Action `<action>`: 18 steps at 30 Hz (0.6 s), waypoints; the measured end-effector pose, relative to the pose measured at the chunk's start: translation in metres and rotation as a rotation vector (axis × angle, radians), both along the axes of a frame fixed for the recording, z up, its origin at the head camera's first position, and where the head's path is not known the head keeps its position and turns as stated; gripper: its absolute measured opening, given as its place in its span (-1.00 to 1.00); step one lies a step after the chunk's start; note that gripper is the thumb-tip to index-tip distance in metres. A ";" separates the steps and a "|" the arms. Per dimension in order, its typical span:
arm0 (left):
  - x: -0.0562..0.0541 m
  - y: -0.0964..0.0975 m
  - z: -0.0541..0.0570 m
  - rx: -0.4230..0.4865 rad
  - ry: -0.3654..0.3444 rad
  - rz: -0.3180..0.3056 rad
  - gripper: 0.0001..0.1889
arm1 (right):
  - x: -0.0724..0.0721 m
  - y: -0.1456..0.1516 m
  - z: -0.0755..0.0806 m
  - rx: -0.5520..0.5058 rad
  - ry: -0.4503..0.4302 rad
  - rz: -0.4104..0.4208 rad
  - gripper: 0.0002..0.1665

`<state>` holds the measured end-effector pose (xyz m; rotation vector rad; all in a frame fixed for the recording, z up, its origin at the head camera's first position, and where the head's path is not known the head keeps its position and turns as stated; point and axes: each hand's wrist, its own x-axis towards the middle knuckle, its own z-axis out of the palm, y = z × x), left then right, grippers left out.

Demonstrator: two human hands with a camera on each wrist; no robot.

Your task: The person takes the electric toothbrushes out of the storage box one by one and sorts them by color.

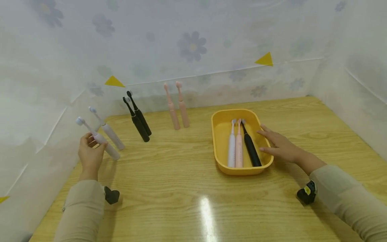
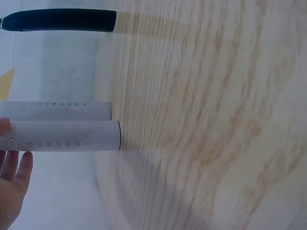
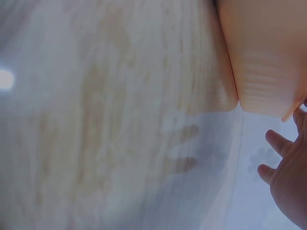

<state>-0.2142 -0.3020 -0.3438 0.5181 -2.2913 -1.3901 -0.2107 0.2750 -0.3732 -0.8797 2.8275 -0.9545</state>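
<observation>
My left hand (image 1: pixel 95 142) grips the handle of a white electric toothbrush (image 1: pixel 102 144) that leans against the left wall. In the left wrist view the thumb and fingers of that hand (image 2: pixel 12 177) sit around this toothbrush (image 2: pixel 67 136). A second white toothbrush (image 1: pixel 110 132) leans just beyond it. My right hand (image 1: pixel 272 141) lies with straight fingers on the right rim of a yellow tray (image 1: pixel 239 171). A white toothbrush (image 1: pixel 231 148), a pink one (image 1: pixel 239 148) and a black one (image 1: pixel 251 149) lie side by side in the tray.
Two black toothbrushes (image 1: pixel 139 121) and two pink toothbrushes (image 1: pixel 176 107) lean against the back wall. The wooden table (image 1: pixel 181 188) is closed in by walls of flowered plastic sheet (image 1: pixel 193 47) on the left, back and right.
</observation>
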 end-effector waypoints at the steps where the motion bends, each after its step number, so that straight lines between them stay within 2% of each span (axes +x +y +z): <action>1: 0.000 0.000 0.000 0.022 0.007 0.009 -0.39 | -0.001 0.000 0.000 0.003 -0.007 0.000 -0.27; 3: 0.001 0.000 -0.001 0.070 0.031 0.027 -0.39 | -0.001 0.000 0.001 0.005 -0.034 0.003 -0.26; 6: 0.002 0.001 -0.003 0.096 0.074 0.057 -0.41 | -0.002 0.001 0.000 0.012 -0.041 -0.004 -0.26; 10: 0.005 0.004 -0.004 0.064 0.136 0.090 -0.45 | -0.002 0.001 0.001 0.015 -0.048 -0.011 -0.25; 18: 0.012 0.014 -0.003 0.065 0.209 0.147 -0.48 | -0.004 0.003 -0.003 0.019 -0.053 -0.006 -0.25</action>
